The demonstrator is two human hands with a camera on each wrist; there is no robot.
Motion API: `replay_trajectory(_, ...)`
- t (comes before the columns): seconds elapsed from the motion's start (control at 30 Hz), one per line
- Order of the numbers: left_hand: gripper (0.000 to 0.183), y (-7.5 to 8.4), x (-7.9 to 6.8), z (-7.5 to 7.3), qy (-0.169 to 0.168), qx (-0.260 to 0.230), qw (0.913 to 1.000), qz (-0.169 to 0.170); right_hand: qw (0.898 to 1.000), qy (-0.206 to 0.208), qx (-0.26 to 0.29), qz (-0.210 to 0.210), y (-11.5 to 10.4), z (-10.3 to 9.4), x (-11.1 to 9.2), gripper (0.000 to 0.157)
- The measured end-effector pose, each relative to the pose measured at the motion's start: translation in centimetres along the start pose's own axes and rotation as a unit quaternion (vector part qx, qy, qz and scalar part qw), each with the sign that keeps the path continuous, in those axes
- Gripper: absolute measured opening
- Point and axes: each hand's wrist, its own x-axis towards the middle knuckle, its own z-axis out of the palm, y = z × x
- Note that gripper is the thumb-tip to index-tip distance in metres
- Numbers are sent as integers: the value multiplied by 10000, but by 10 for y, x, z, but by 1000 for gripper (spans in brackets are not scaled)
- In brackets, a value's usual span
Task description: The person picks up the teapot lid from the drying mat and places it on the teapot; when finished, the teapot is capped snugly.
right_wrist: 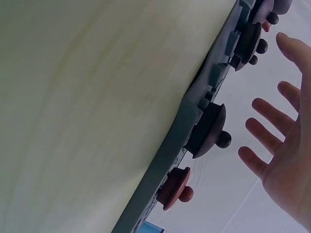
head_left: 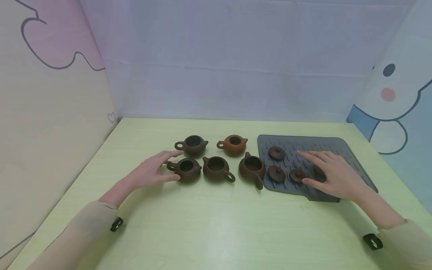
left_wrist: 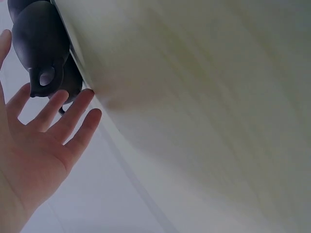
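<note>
My left hand [head_left: 148,172] is spread with fingers apart beside a dark brown lidless teapot [head_left: 187,170]. Its thumb tip overlaps the pot's side, and the handle lies between thumb and fingers. In the left wrist view, the fingertips are close to the teapot's handle [left_wrist: 57,80]. Over the grey mat [head_left: 303,145] hovers my right hand [head_left: 334,174], fingers extended and holding nothing. Its thumb is near a small dark lid [head_left: 297,175]. Another dark lid [head_left: 318,173] is partly hidden under that hand; in the right wrist view a reddish lid [right_wrist: 174,188] also shows on the mat.
Further lidless teapots stand mid-table: a black one [head_left: 194,145] behind, a reddish-brown one [head_left: 233,145], and two brown ones [head_left: 216,169] in the front row. Two more lids [head_left: 276,174] lie on the mat's left side. Cloth walls [head_left: 202,90] surround the table [head_left: 216,225].
</note>
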Motion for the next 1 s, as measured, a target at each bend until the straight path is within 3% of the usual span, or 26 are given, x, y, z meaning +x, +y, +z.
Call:
replay_trajectory(0.27, 83, -1, 1, 2, -36, 40, 9999, 86, 9997, -85, 146, -194, 1, 2, 0, 78)
replay_trajectory(0.6, 75, 2, 3, 2, -118, 169, 9997, 105, 9977, 18, 514, -444, 1, 5, 4, 49)
replay_trajectory(1.0, 74, 1, 4, 3, -91, 145, 9998, 101, 9977, 145, 528, -391, 2, 9, 8, 30)
